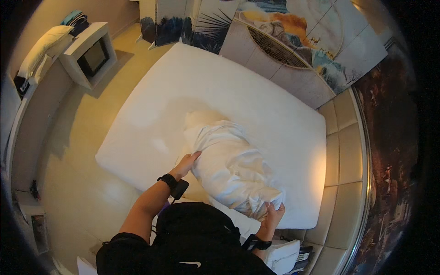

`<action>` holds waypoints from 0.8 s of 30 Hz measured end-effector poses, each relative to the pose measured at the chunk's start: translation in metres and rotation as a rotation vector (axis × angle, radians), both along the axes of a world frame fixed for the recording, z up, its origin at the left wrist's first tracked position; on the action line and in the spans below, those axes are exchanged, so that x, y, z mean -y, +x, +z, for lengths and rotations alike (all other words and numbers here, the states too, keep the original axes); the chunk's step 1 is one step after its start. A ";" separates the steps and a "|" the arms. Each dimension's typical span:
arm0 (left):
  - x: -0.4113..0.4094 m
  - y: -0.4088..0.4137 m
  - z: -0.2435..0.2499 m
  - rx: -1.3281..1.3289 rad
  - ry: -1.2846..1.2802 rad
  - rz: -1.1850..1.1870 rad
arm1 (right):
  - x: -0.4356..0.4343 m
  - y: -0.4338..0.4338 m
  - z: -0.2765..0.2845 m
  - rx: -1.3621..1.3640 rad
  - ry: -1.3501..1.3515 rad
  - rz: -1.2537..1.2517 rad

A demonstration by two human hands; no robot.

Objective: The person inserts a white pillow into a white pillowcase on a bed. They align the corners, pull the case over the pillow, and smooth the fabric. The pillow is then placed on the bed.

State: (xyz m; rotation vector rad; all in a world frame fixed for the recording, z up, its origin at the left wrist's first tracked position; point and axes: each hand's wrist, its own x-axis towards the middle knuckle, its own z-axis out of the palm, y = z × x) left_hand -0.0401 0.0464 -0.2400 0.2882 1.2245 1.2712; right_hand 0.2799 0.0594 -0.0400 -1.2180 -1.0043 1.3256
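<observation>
A white pillow lies in front of me, mostly covered by a loose, wrinkled white pillowcase. One end of the pillow sticks out at the far left of the case. My left hand grips the near left edge of the case, thumb on top. At the opposite end, my right hand pinches a bunched corner of the fabric between thumb and fingers. Both rest over a bed with a white fitted sheet. Black straps with devices are on both wrists.
A padded headboard borders the bed on the right. Beyond the bed stand painted panels. At the left, pillows lie on a ledge beside a white cabinet bearing folded cloths. A telephone is at lower right.
</observation>
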 end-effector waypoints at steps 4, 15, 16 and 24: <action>-0.015 0.000 0.000 -0.130 0.035 0.122 | -0.002 0.011 0.004 0.031 0.043 -0.043; -0.090 -0.058 -0.026 -1.126 -0.134 0.022 | 0.023 0.026 0.028 -0.131 0.063 -0.132; -0.096 -0.061 -0.028 -1.066 -0.081 -0.022 | 0.023 0.031 0.026 -0.012 0.038 -0.216; -0.136 -0.065 -0.020 -0.771 -0.225 -0.200 | 0.038 0.051 0.035 0.122 0.030 -0.015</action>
